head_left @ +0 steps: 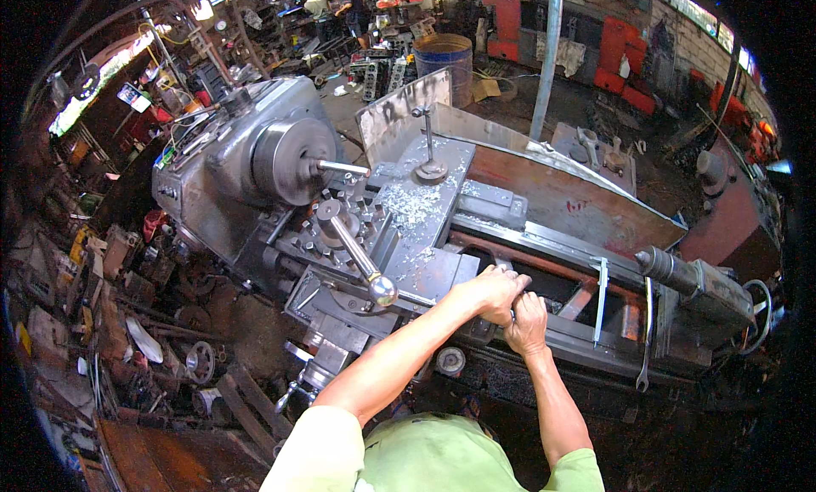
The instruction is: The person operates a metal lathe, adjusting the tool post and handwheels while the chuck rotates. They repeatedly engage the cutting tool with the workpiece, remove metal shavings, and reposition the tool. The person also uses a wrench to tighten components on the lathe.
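Centrally, two bare hands meet above the near side of a grey steel lathe [204,194], just beside the right edge of its carriage [425,275]. The left hand [495,292] and right hand [529,322] touch, fingers curled inward; whether either grips anything cannot be told, as the palms are hidden.

The carriage bears one smooth, flat top, strewn toward its far half with pale, curled metal shavings [412,207], too many to count. Near its far edge stands one slim upright stand [432,173] on a round foot. Near its left edge, one bright steel lever [353,245] slants toward the near edge and ends in one polished ball [382,290]; square-headed bolts cluster behind it.

At the lathe's left end, one thick, cylindrical chuck [285,163] carries one slender, shiny rod [344,167]. Toward the right end lie two long tools, well apart from the carriage: one thin, silvery caliper [602,301] across the bed, and one dark wrench [646,339], its open end past the near edge. One cone-tipped end block [701,279] follows at the right end.

Along the far edge runs a rust-brown sheet-metal guard [561,194].
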Demonstrator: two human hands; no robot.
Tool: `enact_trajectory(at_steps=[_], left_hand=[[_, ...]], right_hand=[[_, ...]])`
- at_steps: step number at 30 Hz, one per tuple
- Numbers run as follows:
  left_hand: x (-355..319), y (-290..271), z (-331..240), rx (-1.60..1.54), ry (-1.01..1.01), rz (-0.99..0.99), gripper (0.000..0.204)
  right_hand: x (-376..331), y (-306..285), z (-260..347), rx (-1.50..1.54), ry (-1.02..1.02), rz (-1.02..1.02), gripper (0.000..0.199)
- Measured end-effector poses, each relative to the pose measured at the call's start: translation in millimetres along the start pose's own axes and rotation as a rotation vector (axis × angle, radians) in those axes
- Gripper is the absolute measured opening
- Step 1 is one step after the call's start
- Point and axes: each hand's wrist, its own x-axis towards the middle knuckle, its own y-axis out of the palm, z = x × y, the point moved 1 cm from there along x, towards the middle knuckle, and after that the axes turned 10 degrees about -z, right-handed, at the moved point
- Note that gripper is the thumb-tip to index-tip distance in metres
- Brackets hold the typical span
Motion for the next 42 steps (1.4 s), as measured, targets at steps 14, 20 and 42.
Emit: enact_trajectory(at_steps=[14, 20, 42], left_hand=[[-68, 85, -52, 0.393, -0.234, -0.788, 0.059], [-57, 97, -35, 0.419, -0.158, -0.869, 0.061], [-33, 62, -22, 0.476, -0.101, -0.699, 0.054]], right_hand=[[13, -12, 14, 0.130, 0.338, 0.184, 0.025], [17, -15, 15, 0.123, 0.496, 0.320, 0.035], [23, -16, 10, 0.319, 0.673, 0.343, 0.042]])
